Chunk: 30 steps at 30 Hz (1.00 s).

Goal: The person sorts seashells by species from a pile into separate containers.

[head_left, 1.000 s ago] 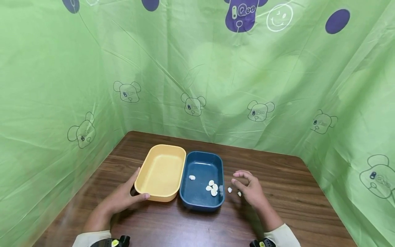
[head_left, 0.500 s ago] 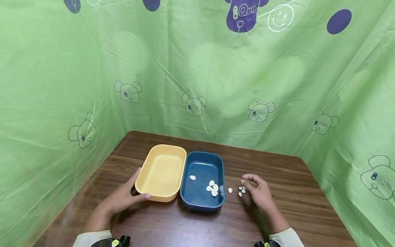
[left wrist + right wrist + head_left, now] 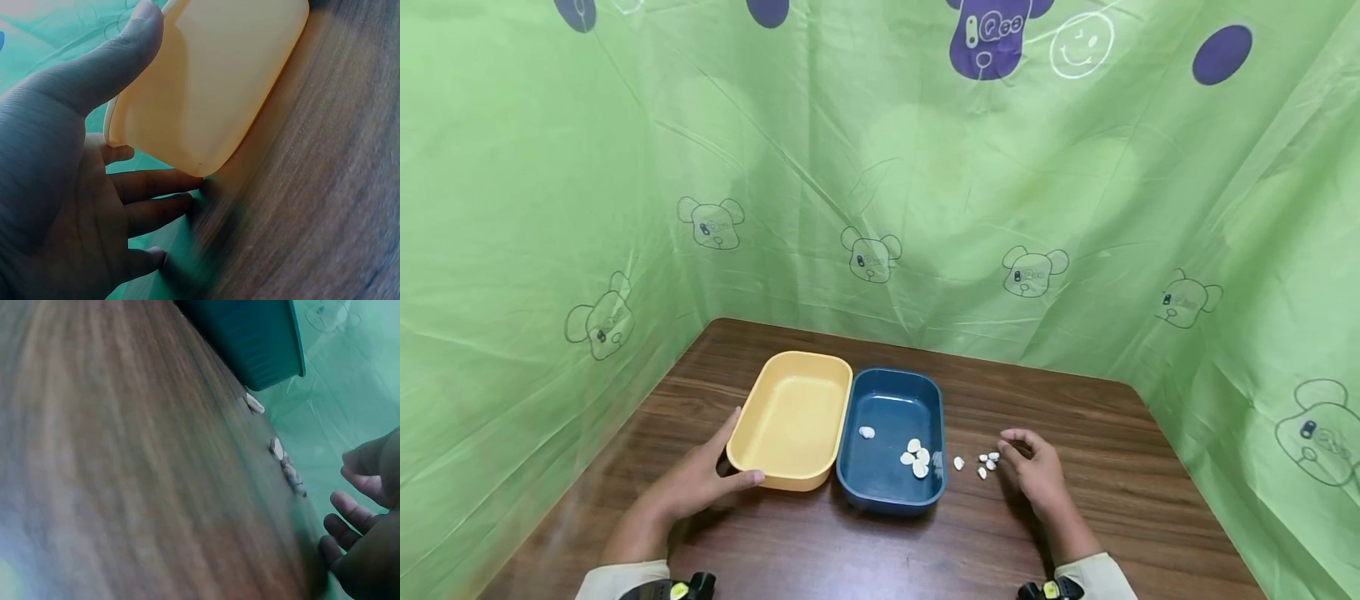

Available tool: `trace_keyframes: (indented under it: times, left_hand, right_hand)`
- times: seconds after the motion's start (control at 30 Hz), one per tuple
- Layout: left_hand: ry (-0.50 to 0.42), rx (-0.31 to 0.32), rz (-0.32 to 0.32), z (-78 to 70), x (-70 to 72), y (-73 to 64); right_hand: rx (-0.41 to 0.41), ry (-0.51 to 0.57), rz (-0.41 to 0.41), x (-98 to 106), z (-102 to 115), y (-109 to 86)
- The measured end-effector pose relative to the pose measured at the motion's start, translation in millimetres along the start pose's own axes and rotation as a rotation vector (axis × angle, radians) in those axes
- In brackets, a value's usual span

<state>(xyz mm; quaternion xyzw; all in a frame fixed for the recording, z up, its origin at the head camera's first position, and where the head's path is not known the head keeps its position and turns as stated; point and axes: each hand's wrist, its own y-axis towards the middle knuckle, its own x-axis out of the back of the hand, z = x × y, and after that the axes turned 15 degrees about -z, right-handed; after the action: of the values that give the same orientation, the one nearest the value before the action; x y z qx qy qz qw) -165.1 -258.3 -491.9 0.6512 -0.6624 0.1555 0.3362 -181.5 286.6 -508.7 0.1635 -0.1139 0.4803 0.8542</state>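
Note:
A yellow rectangular container stands on the left of the table. My left hand touches its near left corner, thumb at the near wall and fingers along the left side; in the left wrist view those fingers look fairly straight. Right beside it is a dark blue container with several small white shell-like pieces inside. More such pieces lie loose on the table. My right hand hovers at their right, fingers loosely bent, thumb and index finger slightly apart, and I see nothing held between them.
The brown wooden table has a far edge against a green printed curtain, which also hangs on both sides. One white piece lies close to the blue container's right wall.
My right hand has moved right, away from the blue container, and more white pieces on the table have come into sight. The left hand and both containers have stayed in place.

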Motion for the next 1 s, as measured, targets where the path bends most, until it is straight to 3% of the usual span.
trace_keyframes:
  times: [0.23,0.4,0.67,1.0]
  left_hand:
    - [0.016,-0.013,-0.007,-1.6,1.3,0.4]
    - [0.004,-0.009,-0.009,-0.5,0.0,0.2]
    - [0.006,0.007,0.006,1.2,-2.0,0.5]
    - [-0.004,0.006,0.009,-2.0,0.4,-0.2]
  right_hand:
    - [0.216,-0.132,-0.049,0.9,-17.0,3.8]
    - [0.33,-0.145,-0.017,1.4,-19.4,3.1]
    - [0.408,-0.211,0.027,2.7,-25.2,1.5]
    - [0.428,-0.269,0.072,1.5,-26.3,1.7]
